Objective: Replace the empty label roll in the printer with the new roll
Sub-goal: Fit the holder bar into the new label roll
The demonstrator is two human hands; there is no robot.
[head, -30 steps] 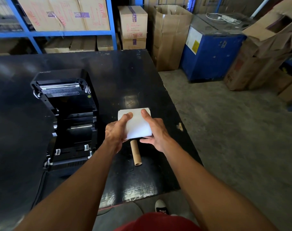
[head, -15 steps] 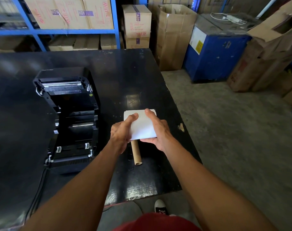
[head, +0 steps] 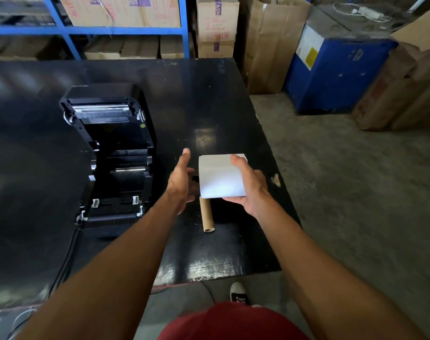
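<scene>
Down at the near edge, a black-and-white shoe (head: 238, 292) stands on the floor just past the black desk (head: 221, 256). On the desk lies the empty cardboard core (head: 206, 215), flat, its long axis running near to far and its open end facing the person; the far end slips out of sight under the new roll (head: 220, 177). That white roll is up off the desk in the right grip (head: 252, 190), thumb clamped over its far right corner and fingers curled beneath. Its long axis looks to run left to right, judging by the loose label edge lying across the top. The left grip (head: 182, 180) is spread, fingers straight, just beside the roll's left end; contact can't be made out. Left of both hands sits the black printer (head: 113, 155), lid tipped up and back, bay open. Beyond the desk are cardboard boxes (head: 216, 23), blue shelving (head: 62, 29) and a blue machine (head: 336, 77).
</scene>
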